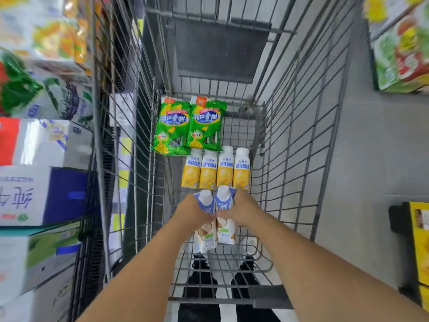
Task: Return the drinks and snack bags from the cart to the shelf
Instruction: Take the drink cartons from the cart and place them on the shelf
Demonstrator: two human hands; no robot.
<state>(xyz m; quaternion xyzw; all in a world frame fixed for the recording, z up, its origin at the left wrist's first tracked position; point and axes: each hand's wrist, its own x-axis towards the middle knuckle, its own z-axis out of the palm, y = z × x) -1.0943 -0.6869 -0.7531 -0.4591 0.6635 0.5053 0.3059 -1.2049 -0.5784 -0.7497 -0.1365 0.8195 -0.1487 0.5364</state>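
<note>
Left hand (pixel 193 211) and right hand (pixel 243 209) reach down into the wire shopping cart (pixel 299 140), each closed around one drink carton: the left carton (pixel 205 228) and the right carton (pixel 225 219), held side by side and touching. Cartons are white with blue-violet angled tops, white caps and a brown print lower down; fingers cover their middles. Just beyond the hands, four yellow yogurt-drink bottles (pixel 217 171) with white caps lie in a row. Farther beyond, toward the left hand's side, lie two green snack bags (pixel 189 126), overlapping. The shelf boxes (pixel 41 194) left of the cart are motion-blurred, their print illegible.
</note>
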